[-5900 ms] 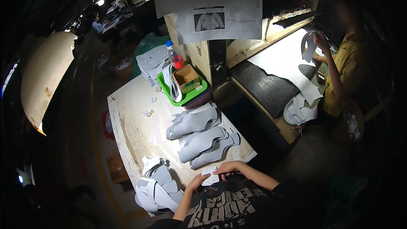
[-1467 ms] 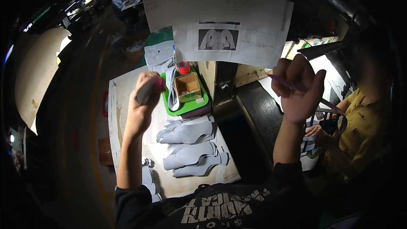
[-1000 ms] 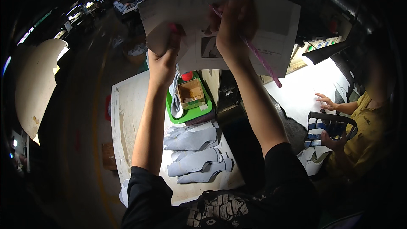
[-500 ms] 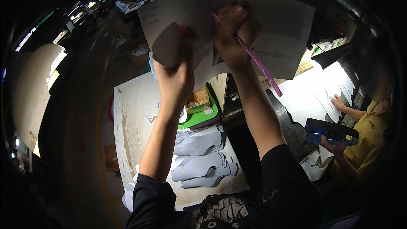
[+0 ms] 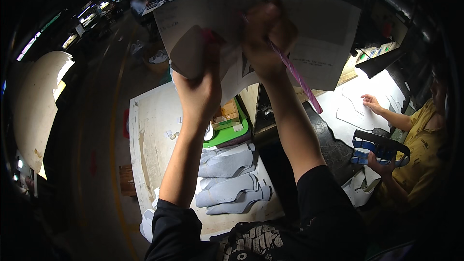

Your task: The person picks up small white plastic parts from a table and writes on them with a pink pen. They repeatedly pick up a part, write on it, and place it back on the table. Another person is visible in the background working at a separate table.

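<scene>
Both arms reach up and away in front of a large hanging paper sheet (image 5: 319, 34). My left hand (image 5: 202, 89) is closed on a flat, rounded grey piece (image 5: 187, 54), held upright. Something pinkish-red (image 5: 210, 36) shows by its fingers, too blurred to name. Close to its right, my right hand (image 5: 268, 43), smeared by motion, grips a pink-and-purple striped pen-like stick (image 5: 299, 78). Its long end sticks out down and to the right; the other end is hidden or blurred near the left hand.
Below my arms, a pale worktable (image 5: 154, 130) carries stacked grey cut pieces (image 5: 226, 191) and a green tray (image 5: 232, 137) with a cardboard box (image 5: 225, 116). At right, a co-worker in yellow (image 5: 418, 147) holds a blue-and-black tool (image 5: 372, 150) over white material (image 5: 338, 113).
My left hand and the grey piece have shifted slightly left; my right hand is almost in place. The co-worker's far hand has moved left and up over the white material.
</scene>
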`<state>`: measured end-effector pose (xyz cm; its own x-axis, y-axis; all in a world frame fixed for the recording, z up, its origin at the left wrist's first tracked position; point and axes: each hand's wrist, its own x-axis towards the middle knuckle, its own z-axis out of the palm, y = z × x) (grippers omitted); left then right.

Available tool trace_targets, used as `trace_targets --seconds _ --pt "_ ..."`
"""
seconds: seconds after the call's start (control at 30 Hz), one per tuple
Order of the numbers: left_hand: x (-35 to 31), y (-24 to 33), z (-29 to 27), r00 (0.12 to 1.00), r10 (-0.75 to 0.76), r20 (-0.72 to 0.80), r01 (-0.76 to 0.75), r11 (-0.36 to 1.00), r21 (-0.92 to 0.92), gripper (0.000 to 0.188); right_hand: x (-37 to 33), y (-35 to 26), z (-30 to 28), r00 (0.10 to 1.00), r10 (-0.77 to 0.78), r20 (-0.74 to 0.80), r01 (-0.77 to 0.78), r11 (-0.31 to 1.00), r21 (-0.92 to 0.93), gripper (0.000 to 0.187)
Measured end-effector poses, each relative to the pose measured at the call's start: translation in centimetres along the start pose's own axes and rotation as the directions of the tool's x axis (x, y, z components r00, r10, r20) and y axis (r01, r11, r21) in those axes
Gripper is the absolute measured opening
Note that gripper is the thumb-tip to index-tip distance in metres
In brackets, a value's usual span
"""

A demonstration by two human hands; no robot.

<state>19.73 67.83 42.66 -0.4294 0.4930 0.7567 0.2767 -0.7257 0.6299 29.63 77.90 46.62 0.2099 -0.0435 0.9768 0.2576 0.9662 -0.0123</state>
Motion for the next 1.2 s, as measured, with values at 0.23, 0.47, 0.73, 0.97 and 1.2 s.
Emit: trace_targets --seconds 0.23,0.47,0.73,0.97,1.2 --pt "-0.2 -0.1 -0.1 1.000 -0.006 -0.005 0.005 0.999 -0.047 0.010 0.1 -0.2 -0.2 1.000 0.009 -0.010 -0.009 1.000 0.018 0.039" --pt "-0.3 -0.2 -0.5 1.000 0.026 0.016 -0.024 0.996 -0.086 0.017 -0.1 -0.6 -0.3 0.998 0.067 -0.016 -0.066 0.997 0.035 0.037" --pt "-0.7 0.5 -0.3 1.000 -0.019 -0.022 0.017 0.993 -0.117 0.010 0.1 -1.2 -0.3 0.997 0.064 -0.048 -0.064 0.998 0.003 0.037" --pt "-0.8 0.3 -1.0 0.997 -0.065 0.034 0.069 0.988 -0.139 0.024 0.0 -1.7 -0.6 0.993 0.117 -0.003 -0.117 0.993 -0.011 0.033" --pt "-1.8 1.9 -2.5 0.979 -0.202 0.027 0.203 0.977 -0.070 0.017 -0.9 -3.1 -3.0 0.889 0.458 0.013 -0.441 0.847 0.296 0.042"
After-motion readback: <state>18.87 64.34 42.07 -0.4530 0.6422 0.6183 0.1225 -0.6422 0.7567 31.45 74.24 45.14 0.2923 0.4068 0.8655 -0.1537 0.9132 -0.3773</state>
